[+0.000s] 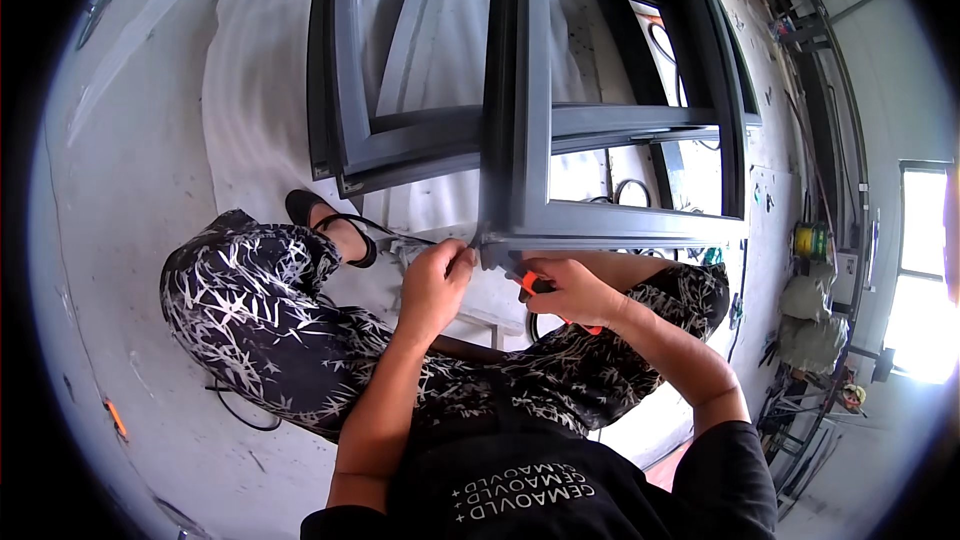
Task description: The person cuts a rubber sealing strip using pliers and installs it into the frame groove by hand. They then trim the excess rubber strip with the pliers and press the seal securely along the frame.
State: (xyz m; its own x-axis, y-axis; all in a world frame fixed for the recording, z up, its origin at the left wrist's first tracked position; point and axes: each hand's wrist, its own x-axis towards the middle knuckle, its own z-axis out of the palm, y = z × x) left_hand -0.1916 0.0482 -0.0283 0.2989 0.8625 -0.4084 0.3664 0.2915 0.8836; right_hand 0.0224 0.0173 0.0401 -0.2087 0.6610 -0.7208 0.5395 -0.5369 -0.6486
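My left hand (436, 288) is closed in a pinch at the lower left corner of a dark grey window frame (640, 224). A thin black strip (395, 233) runs in from the left to these fingers. My right hand (580, 295) is wrapped round a hand tool with orange and black handles (534, 282), just below the same corner. The tool's working end points up toward the corner and is partly hidden, so its exact kind is unclear. Both hands are close together, with the tool's tip near the left fingertips.
More dark frames (420, 145) lie stacked behind the near one. White sheeting (260, 70) covers the floor at the far left. An orange-handled object (117, 420) lies on the floor at left. Long profiles on a rack (835, 110) line the right wall, near a bright window (925, 270).
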